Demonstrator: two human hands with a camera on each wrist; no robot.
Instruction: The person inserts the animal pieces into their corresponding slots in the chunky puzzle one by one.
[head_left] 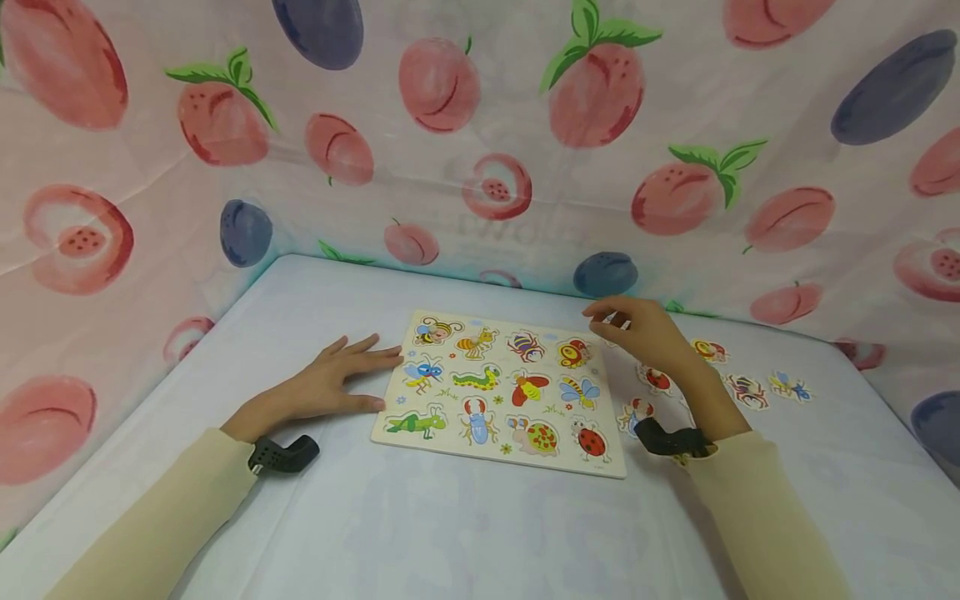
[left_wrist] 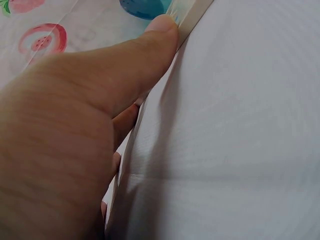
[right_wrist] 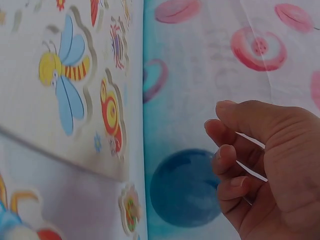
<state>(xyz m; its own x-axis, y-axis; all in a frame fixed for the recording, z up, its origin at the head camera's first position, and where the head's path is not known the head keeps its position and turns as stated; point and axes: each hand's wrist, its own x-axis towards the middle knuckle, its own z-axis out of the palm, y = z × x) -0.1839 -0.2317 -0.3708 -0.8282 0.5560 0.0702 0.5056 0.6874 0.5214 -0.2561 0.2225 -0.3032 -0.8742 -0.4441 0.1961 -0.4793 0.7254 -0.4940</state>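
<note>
A white puzzle board (head_left: pixel 498 392) with rows of cartoon insects lies flat on the table. My left hand (head_left: pixel 330 379) rests at its left edge with fingers spread. In the left wrist view the left thumb (left_wrist: pixel 155 42) touches the board's side. My right hand (head_left: pixel 637 333) hovers by the board's upper right corner, fingers loosely bent. The right wrist view shows nothing between the right hand's (right_wrist: pixel 265 160) fingers. Close to it on the board are a red-and-yellow butterfly (right_wrist: pixel 110 112) and a dragonfly (right_wrist: pixel 65 75). Whether these are loose pieces or printed pictures, I cannot tell.
Several loose insect pieces lie right of the board, among them a ladybug (head_left: pixel 655 379), a spider (head_left: pixel 746 391), a blue-winged insect (head_left: pixel 790 386) and a beetle (head_left: pixel 636 412). The right forearm covers part of that area. A fruit-patterned cloth (head_left: pixel 450 192) rises behind the white table (head_left: pixel 450 533).
</note>
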